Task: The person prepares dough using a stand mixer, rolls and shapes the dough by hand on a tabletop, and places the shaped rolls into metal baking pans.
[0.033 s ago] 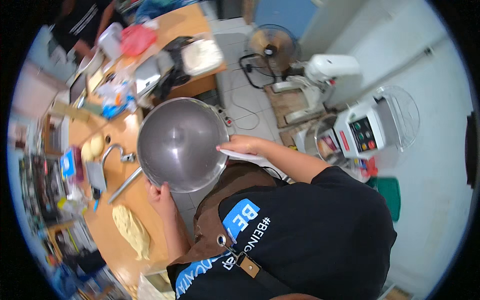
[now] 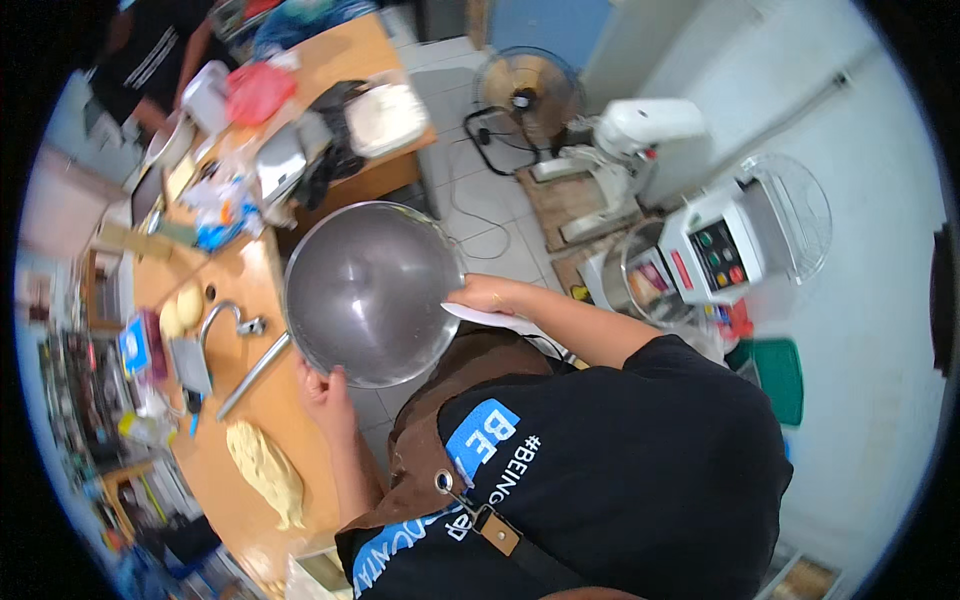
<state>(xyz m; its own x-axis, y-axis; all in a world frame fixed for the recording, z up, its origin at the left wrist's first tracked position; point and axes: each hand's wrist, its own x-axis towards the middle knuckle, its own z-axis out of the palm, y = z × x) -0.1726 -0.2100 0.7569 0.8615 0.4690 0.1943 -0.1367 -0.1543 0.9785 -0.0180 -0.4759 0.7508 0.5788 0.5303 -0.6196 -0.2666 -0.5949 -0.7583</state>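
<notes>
A large steel mixing bowl (image 2: pixel 375 290) is held up in front of my body beside the wooden table, its smooth inside facing me. My left hand (image 2: pixel 325 390) grips its lower left rim. On the other side, my right hand (image 2: pixel 488 293) holds the right rim. A flat white piece (image 2: pixel 495 319) sticks out under the right hand; whether it is cloth or plastic I cannot tell. A long lump of pale dough (image 2: pixel 265 470) lies on the table to the left of my left forearm.
On the table (image 2: pixel 215 440) are a metal bar (image 2: pixel 252 376), a dough hook (image 2: pixel 222 315), a flat scraper (image 2: pixel 190 364) and dough balls (image 2: pixel 182 309). A floor fan (image 2: pixel 525 98), a white stand mixer (image 2: pixel 630 150) and another mixer (image 2: pixel 710 255) stand right. Another person (image 2: pixel 160 60) works far left.
The surroundings have shifted slightly left in view. The bowl, still in both hands, has moved a little to the right, away from the table.
</notes>
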